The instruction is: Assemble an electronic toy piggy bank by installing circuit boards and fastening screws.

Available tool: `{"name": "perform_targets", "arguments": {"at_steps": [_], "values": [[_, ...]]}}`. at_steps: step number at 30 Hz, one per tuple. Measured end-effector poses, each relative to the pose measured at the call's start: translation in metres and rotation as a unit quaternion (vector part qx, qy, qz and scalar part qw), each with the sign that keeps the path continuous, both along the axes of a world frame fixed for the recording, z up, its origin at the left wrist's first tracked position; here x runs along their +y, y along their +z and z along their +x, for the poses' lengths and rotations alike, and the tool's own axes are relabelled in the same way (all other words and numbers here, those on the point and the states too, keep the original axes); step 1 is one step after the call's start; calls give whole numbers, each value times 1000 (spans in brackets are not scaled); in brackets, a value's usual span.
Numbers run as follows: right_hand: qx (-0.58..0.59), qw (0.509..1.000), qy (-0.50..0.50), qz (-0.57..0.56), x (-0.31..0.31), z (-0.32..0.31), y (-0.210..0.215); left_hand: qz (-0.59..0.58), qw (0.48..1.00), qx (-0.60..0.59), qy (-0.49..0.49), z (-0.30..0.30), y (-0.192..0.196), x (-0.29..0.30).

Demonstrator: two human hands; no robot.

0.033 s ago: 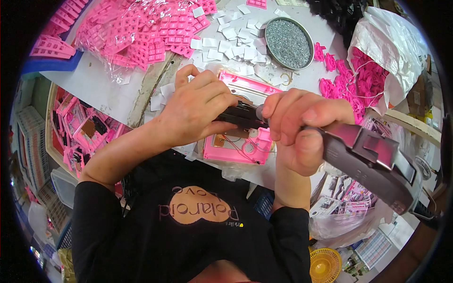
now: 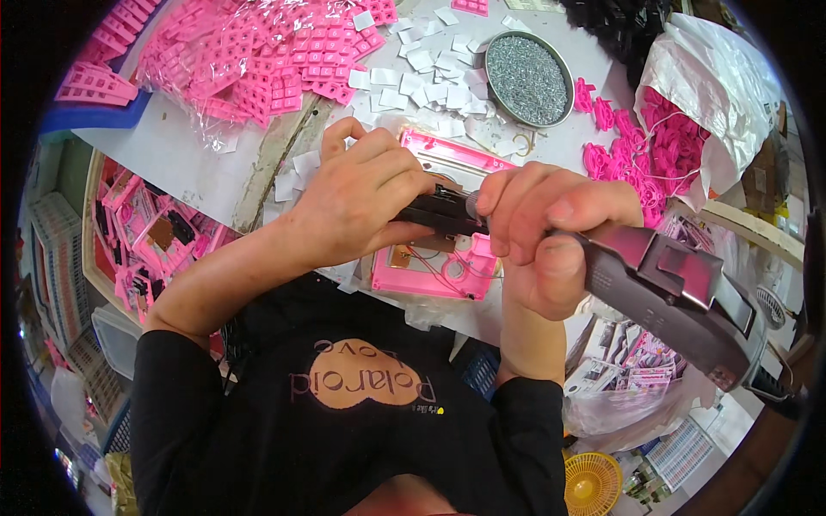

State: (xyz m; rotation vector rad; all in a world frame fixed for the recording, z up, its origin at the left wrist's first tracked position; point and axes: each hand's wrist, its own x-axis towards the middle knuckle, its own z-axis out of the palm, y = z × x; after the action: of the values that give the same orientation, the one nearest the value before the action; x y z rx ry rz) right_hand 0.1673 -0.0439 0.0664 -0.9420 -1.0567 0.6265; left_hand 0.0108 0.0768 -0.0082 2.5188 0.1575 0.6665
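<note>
A pink plastic casing [image 2: 391,280] with thin wires inside lies on the table in front of me. Across its middle sits a black plastic part [image 2: 443,220], which my left hand [image 2: 366,185] grips by its left end between thumb and fingers. My right hand [image 2: 559,228] is wrapped around the front of a dark electric screwdriver [image 2: 658,284], its body slanting down to the right. The screwdriver's nose points left at the black part; its tip is hidden behind the part and my fingers, so I cannot tell whether it touches a screw.
Beyond the casing are scattered white paper squares [image 2: 422,60] and a round tin [image 2: 535,125] of small screws [image 2: 527,77]. Pink keypads [image 2: 258,69] pile up far left. Pink coiled cords [image 2: 667,142] spill from a white bag [image 2: 710,77] at right. A bin of pink assemblies [image 2: 163,232] stands left.
Almost nothing differs. My right hand and the electric screwdriver have shifted very slightly to the left; my left hand stays on the black part.
</note>
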Motion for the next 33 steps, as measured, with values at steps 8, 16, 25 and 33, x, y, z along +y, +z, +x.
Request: {"name": "perform_targets", "arguments": {"at_steps": [8,16,25,33], "values": [[-20,999,-2,-29,5,-3,-5,-15,1000,-8,-10,1,-2,0],[-59,998,21,-16,8,-4,-9,-1,1000,-7,-9,2,1,-4],[-40,997,36,49,16,21,-21,-33,999,-11,-10,2,3,-7],[-46,997,51,39,12,31,0,-28,999,9,-12,-4,3,-4]]}}
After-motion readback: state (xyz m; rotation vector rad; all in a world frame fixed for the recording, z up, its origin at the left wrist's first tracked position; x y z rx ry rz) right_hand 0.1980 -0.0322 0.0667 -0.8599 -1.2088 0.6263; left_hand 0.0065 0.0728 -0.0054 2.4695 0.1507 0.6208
